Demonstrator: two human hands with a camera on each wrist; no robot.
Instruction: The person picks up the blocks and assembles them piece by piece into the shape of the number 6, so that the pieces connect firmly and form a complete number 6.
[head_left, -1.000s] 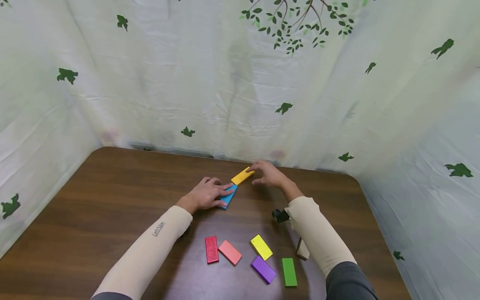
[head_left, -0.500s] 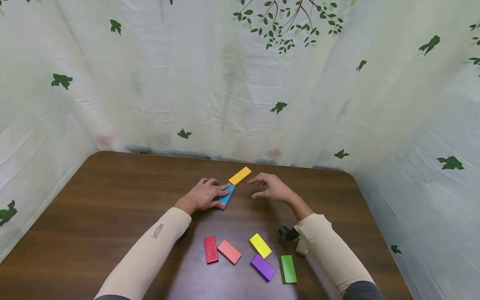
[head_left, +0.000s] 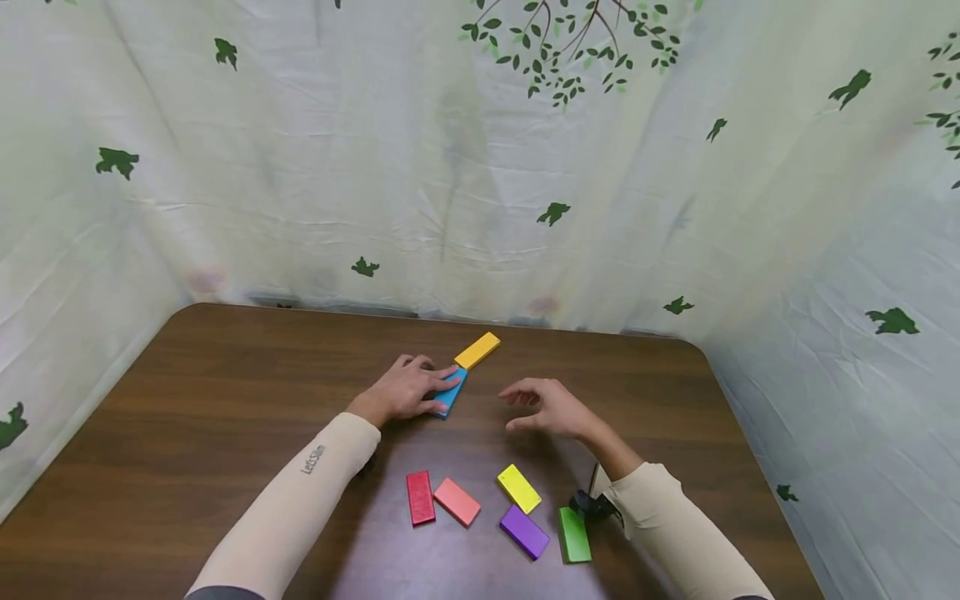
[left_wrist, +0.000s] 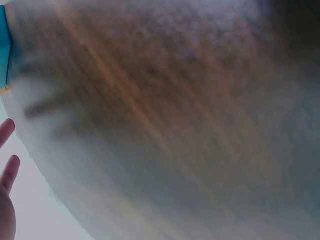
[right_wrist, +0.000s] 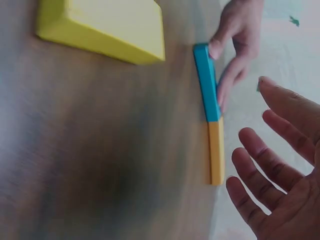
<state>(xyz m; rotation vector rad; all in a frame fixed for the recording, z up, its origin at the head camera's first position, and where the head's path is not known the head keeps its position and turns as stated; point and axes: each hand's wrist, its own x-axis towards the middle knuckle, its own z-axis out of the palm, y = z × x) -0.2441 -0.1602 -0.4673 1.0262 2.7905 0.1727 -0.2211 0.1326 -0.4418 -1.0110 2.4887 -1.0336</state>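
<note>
My left hand (head_left: 405, 389) rests at the blue block (head_left: 453, 397), its fingers and thumb extended over the block's left side and top. From the right wrist view, that hand's thumb meets one end of the blue block (right_wrist: 205, 80) and a finger lies along its side. An orange-yellow block (head_left: 477, 350) continues from the blue block's far end, meeting it end to end at a slight angle. To the right, above the table, my right hand (head_left: 551, 407) holds nothing, fingers loosely bent and thumb apart. Only two fingertips (left_wrist: 10, 172) and a blue block corner show in the left wrist view.
Nearer me on the brown table (head_left: 247, 400) lie a red block (head_left: 421, 498), a salmon block (head_left: 457, 502), a yellow block (head_left: 518, 488), a purple block (head_left: 524, 532) and a green block (head_left: 574, 536). The right forearm partly hides a pale block. A leaf-patterned curtain (head_left: 420, 167) stands behind.
My right hand has let go of the orange-yellow block and drawn back toward me, slightly right. My left hand has stayed at the blue block. The view has shifted slightly.
</note>
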